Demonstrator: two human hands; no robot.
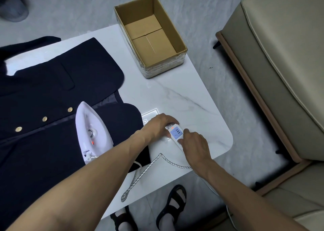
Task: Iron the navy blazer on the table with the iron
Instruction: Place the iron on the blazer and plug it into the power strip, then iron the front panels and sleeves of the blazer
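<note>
The navy blazer point(43, 94) lies flat on the table point(184, 94), iron point(93, 132) resting on it. Near the table's front right edge, left hand point(160, 125) and right hand point(194, 145) grip a power strip point(176, 134). Bare tabletop separates them from a cardboard box point(150, 36) at the far edge; the cord point(150, 164) trails over the front edge

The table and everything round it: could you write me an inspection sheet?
Surface: white marbled table.
Job's things: navy blazer spread flat; white iron resting on it, red light lit.
Clutter: open empty cardboard box.
Hands: left hand and right hand both on a white power strip, its red light lit.
Cables: braided cord running off the table edge.
Surroundings: beige sofa, grey floor.
</note>
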